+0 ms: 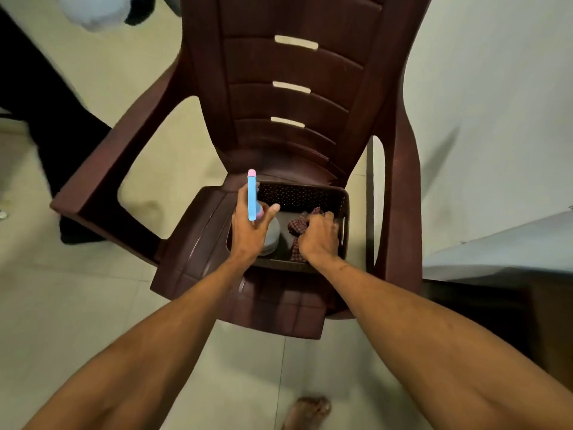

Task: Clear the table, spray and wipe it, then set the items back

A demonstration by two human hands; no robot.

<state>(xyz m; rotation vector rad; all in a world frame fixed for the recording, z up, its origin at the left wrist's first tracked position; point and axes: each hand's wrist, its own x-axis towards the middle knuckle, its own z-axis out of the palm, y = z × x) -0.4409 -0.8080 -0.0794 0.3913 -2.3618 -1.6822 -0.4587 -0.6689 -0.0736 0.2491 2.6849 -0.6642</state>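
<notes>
Checked cloth [297, 227] gripped by R hand [319, 238] inside 1 dark basket [305, 197], 1 blue-pink slim item [251, 193] held upright by L hand [248, 235], grey dishes [274, 232] beside cloth, count unclear, basket set on 1 brown chair [294, 66], 1 bare foot [310, 411] below.

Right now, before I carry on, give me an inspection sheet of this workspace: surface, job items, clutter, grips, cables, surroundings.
Surface: brown plastic chair, its seat carrying a dark perforated basket; white table edge at right.
Job's things: blue-and-pink item, possibly the sprayer; checked cloth in the basket.
Clutter: grey round item in the basket.
Grips: left hand holds the blue-and-pink item upright; right hand grips the cloth.
Cables: nothing seen.
Surroundings: pale tiled floor; bare foot below.
</notes>
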